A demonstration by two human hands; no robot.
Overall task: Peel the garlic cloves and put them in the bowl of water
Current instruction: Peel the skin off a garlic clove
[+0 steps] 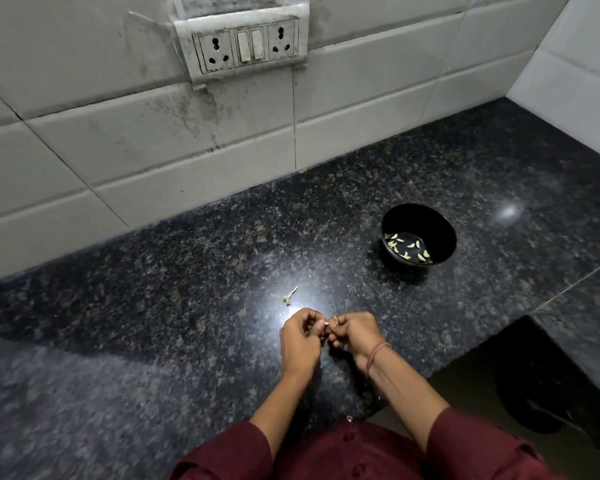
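Note:
Over the dark granite counter, my left hand and my right hand meet fingertip to fingertip. Between them they pinch a small garlic clove, of which only a pale tip shows. A black bowl stands to the far right of my hands, with water and several peeled cloves floating in it. A scrap of garlic stem and skin lies on the counter just beyond my left hand.
A white tiled wall with a dirty socket and switch panel rises behind the counter. The counter's edge steps back at the lower right, where a dark round object lies on the floor below.

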